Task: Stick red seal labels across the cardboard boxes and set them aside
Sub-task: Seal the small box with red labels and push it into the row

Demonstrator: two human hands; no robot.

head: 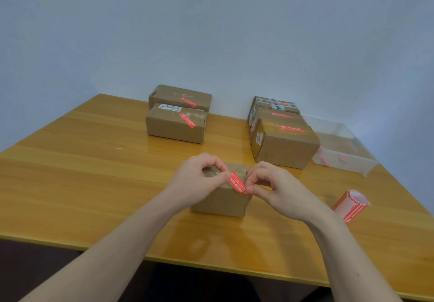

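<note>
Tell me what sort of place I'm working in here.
Probably a small parcel-packing station: a wooden table against a bare wall, sealed cardboard boxes set aside at the back, and a roll of red labels beside the box being sealed.

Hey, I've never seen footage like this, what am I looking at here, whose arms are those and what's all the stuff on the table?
This is one picture from a camera worn on a person's head, looking down at their own hands. The left hand and right hand each pinch an end of a red seal label over a small cardboard box on the wooden table. Further back stand already labelled boxes, in two groups. At the right lie a label roll and a clear plastic tray.
</note>
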